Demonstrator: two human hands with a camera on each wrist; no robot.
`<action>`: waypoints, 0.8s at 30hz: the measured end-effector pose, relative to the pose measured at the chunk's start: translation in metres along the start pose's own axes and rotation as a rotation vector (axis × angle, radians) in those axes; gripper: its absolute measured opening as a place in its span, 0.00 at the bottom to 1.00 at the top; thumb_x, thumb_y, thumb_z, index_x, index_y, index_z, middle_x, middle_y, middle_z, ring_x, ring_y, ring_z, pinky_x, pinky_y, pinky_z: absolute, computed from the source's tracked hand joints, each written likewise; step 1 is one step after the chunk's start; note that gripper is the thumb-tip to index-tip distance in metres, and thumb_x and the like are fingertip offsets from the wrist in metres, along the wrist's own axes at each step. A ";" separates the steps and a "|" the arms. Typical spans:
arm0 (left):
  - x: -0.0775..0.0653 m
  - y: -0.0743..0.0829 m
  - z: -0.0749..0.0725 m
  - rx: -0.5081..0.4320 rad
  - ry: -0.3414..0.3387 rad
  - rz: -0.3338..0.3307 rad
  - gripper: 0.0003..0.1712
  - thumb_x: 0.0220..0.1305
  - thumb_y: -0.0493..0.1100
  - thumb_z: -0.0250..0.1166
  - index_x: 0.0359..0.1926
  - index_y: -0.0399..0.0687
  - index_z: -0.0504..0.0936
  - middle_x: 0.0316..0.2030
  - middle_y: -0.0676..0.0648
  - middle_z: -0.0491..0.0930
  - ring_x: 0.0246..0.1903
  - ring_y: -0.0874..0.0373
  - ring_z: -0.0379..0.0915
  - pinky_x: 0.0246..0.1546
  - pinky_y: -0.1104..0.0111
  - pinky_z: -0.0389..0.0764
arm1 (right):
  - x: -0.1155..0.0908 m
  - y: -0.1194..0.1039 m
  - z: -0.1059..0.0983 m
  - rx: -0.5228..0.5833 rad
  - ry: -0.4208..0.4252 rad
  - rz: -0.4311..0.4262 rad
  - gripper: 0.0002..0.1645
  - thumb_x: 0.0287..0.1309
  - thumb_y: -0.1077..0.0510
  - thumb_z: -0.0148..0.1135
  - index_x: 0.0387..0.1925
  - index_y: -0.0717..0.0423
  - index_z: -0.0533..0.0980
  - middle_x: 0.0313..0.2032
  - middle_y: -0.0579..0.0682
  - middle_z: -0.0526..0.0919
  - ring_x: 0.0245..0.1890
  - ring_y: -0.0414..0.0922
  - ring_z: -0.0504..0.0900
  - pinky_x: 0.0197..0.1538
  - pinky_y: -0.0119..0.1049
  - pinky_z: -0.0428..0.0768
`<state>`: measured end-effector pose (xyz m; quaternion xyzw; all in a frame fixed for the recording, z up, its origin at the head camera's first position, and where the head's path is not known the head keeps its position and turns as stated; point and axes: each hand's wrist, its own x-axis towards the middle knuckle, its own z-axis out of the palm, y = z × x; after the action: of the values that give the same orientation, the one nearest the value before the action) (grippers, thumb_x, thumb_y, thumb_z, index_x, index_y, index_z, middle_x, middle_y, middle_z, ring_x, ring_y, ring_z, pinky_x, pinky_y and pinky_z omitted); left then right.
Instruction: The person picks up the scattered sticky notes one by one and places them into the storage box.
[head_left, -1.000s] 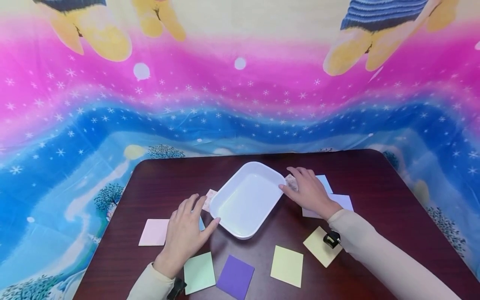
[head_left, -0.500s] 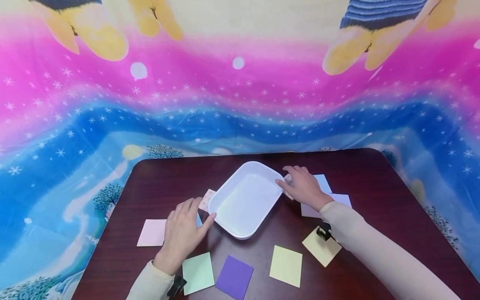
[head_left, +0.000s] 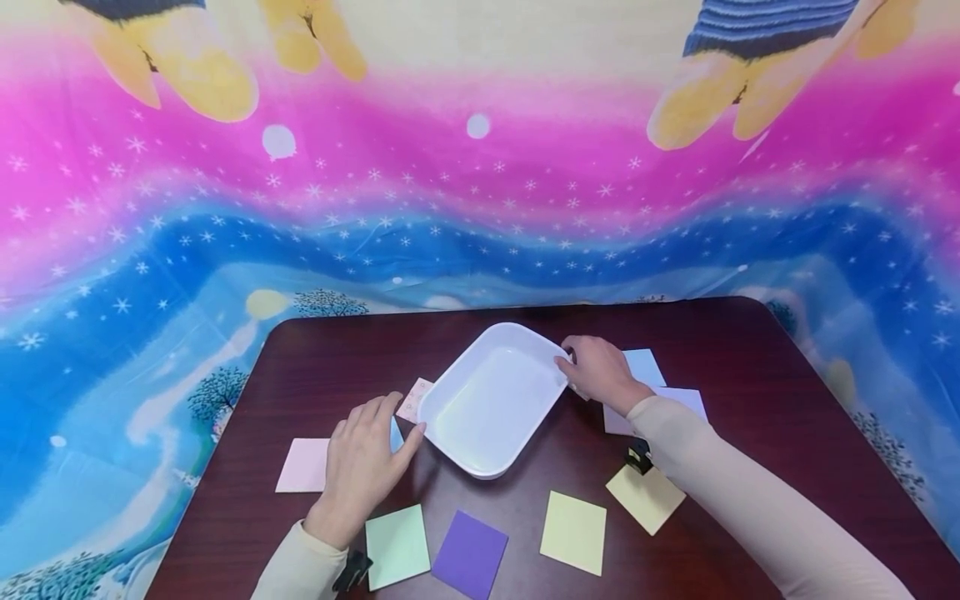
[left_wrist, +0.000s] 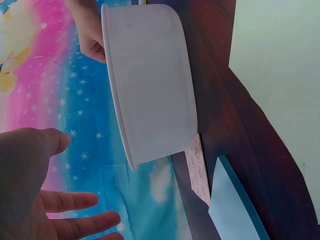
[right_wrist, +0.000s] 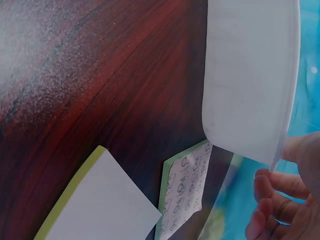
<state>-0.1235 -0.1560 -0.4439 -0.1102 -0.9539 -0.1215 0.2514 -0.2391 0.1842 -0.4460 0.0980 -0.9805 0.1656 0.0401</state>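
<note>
1. The white tray (head_left: pixel 495 408) sits in the middle of the head view, turned so that its corners point up, down, left and right. Whether its base rests flat on the surface (head_left: pixel 337 358) cannot be told.
2. The right hand (head_left: pixel 600 369), right of centre, has its grip closed on the tray's rim at the right-hand corner, thumb over the edge and fingertips outside and below it.
3. The left hand (head_left: pixel 363 454), left of centre, has a released grip: its fingers are spread and hold nothing, and the thumb tip is just beside the tray's left corner. The left wrist view shows them apart.
4. A pink patterned square (head_left: pixel 413 402) shows beside the tray's left corner; a green-edged patterned square (right_wrist: pixel 185 182) lies near its other end, low in the right wrist view.
5. A blue square (head_left: pixel 397 435) is partly hidden behind the left hand, with a pink square (head_left: pixel 302 466) to its left.
6. Along the lower centre lie a green square (head_left: pixel 397 547), a purple square (head_left: pixel 471 554) and a yellow square (head_left: pixel 573 533); a pale yellow square (head_left: pixel 647 502) is at lower right.
7. Right of the right hand, a lavender square (head_left: pixel 686 402) meets a light blue square (head_left: pixel 645 367).
8. A snowflake-patterned backdrop (head_left: pixel 480 183) fills the upper frame.
</note>
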 end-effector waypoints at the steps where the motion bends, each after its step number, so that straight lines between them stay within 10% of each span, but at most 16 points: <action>1: 0.000 0.000 0.000 -0.001 0.001 0.000 0.32 0.56 0.64 0.57 0.51 0.45 0.79 0.45 0.41 0.82 0.44 0.45 0.76 0.33 0.54 0.76 | 0.000 0.000 0.000 0.001 0.004 0.001 0.20 0.59 0.47 0.59 0.45 0.57 0.79 0.27 0.49 0.81 0.22 0.42 0.74 0.25 0.37 0.75; 24: -0.004 -0.001 0.001 -0.015 -0.011 -0.014 0.30 0.56 0.61 0.59 0.51 0.45 0.80 0.45 0.42 0.82 0.44 0.45 0.76 0.35 0.53 0.75 | -0.002 0.001 -0.003 0.065 -0.078 0.099 0.07 0.55 0.55 0.60 0.28 0.55 0.75 0.15 0.47 0.74 0.15 0.41 0.74 0.20 0.35 0.73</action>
<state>-0.1213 -0.1567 -0.4470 -0.1061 -0.9550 -0.1299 0.2446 -0.2376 0.1863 -0.4439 0.0569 -0.9791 0.1951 -0.0096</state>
